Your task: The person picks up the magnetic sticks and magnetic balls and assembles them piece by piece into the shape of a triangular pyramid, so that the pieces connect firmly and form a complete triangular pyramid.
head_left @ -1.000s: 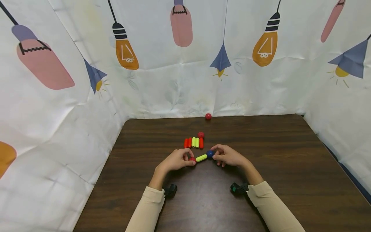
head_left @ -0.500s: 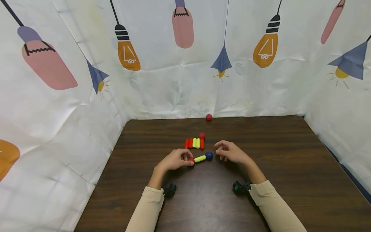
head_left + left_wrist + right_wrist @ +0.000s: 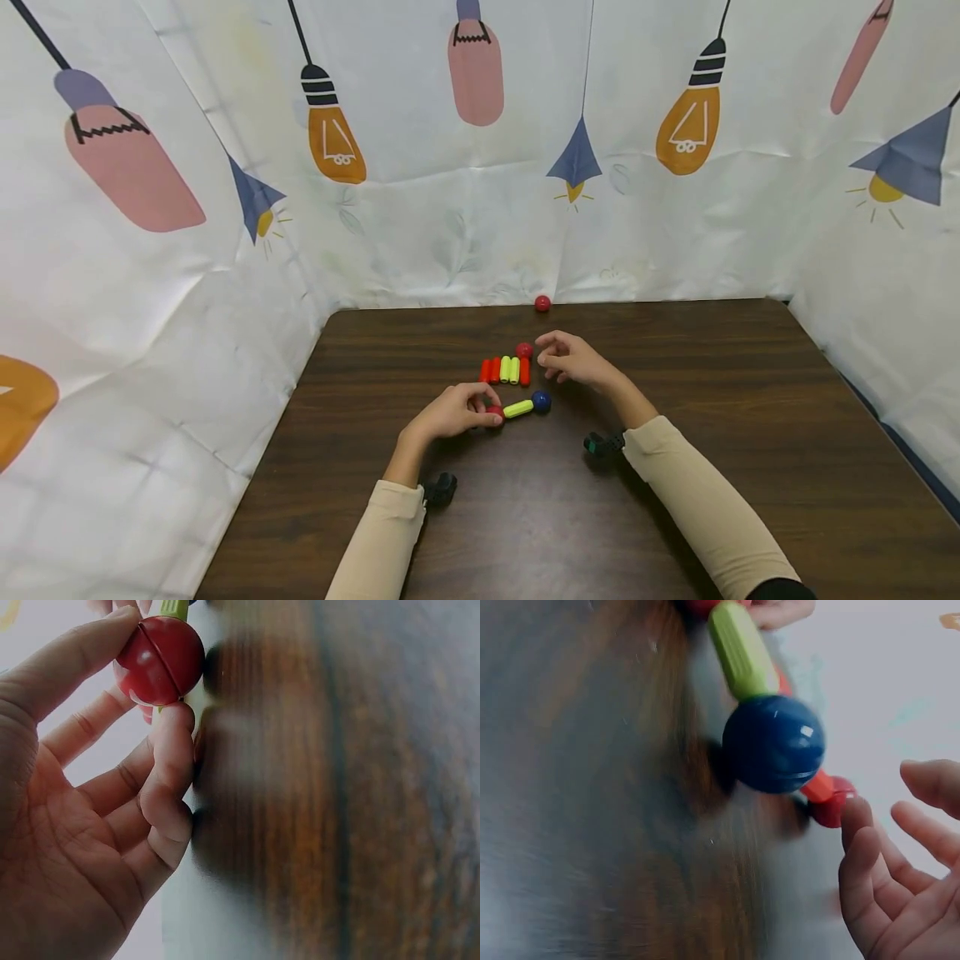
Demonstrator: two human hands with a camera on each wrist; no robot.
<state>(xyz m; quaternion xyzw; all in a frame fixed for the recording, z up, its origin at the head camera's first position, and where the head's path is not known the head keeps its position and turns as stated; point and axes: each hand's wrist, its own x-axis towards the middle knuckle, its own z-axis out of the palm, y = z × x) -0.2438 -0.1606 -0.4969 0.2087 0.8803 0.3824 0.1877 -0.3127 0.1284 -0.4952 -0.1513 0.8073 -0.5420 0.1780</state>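
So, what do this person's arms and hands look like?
The hands are ungloved. Plain cream sleeves end above the wrists; each carries a small black device, the right one with a green patch. Something black edges the right sleeve's upper end.

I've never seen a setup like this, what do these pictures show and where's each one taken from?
These are a person's bare left hand and right hand, not a machine, over a brown wood-grain table. The wide picture comes from a head camera, the close-ups from a black left wrist camera and right wrist camera. The left hand pinches a glossy red ball, which meets one end of a ribbed yellow-green rod; a glossy blue ball sits at the other. Beyond lies a row of five short plastic-looking rods, three red and two yellow-green. A second red ball is at the far end of the rightmost rod, a third red ball at the table's far edge. The right hand, near the second red ball, holds nothing.
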